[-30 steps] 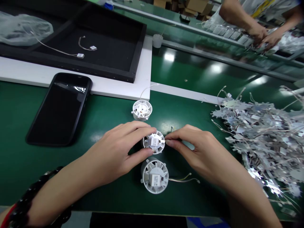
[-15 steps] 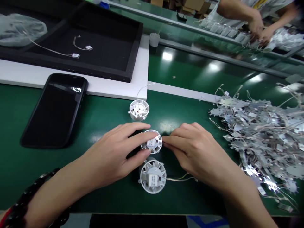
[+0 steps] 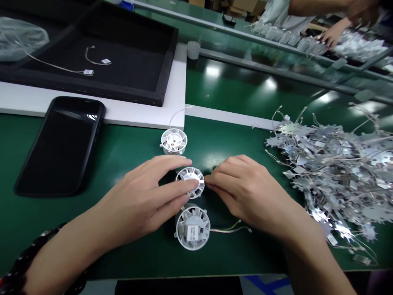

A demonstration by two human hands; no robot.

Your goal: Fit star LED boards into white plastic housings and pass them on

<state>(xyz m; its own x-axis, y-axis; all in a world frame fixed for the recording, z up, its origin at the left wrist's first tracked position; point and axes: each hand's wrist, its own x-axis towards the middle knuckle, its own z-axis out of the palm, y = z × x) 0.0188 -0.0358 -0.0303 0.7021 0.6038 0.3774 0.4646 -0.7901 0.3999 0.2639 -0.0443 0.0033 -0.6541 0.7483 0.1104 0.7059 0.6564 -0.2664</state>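
My left hand [image 3: 150, 194] grasps the middle fan [image 3: 187, 176], one finger lying across its face, on the worktop [image 3: 138, 262] back from the front edge. My right hand [image 3: 245, 188] has its fingertips pinched together at that fan's right rim; I cannot tell what, if anything, is between them. The near fan [image 3: 193, 229] sits closer to the worktop's front edge, its wires [image 3: 230, 230] trailing right. The far fan [image 3: 174, 141] sits just in front of the white board's [image 3: 172, 114] near right corner. A phone [image 3: 59, 147] lies to my left, and metal plates [image 3: 340, 172] are heaped to my right.
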